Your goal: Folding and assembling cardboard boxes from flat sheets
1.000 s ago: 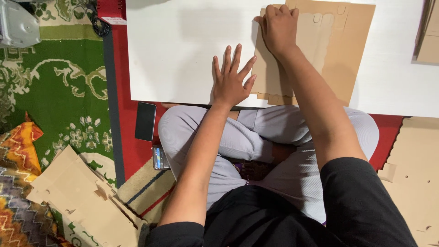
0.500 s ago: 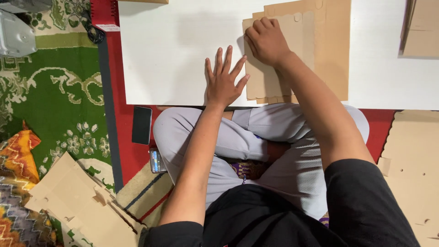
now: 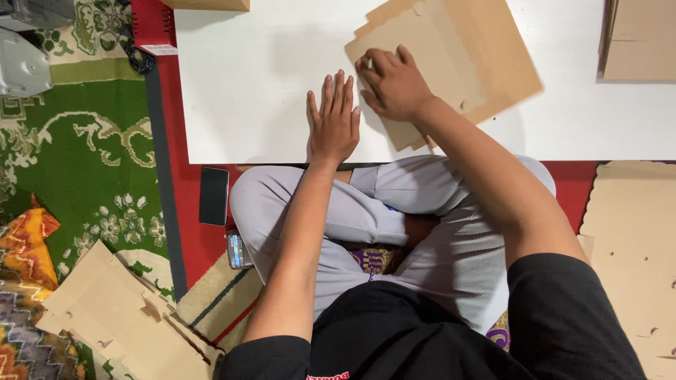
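Now the cardboard sheet (image 3: pixel 458 49) lies under the right hand (image 3: pixel 393 84) — beside the left hand (image 3: pixel 333 119).

Low white table (image 3: pixel 246 105) across the top, set on a red-bordered floor covering. Green patterned carpet (image 3: pixel 91 155) at left, with orange zigzag cloth (image 3: pixel 24 246) at the edge. Dark phone (image 3: pixel 213 195) flat beside the table, a smaller device (image 3: pixel 237 250) just below. Loose cardboard sheets (image 3: pixel 120 317) lower left, more cardboard (image 3: pixel 634 246) at right. Even, soft light.
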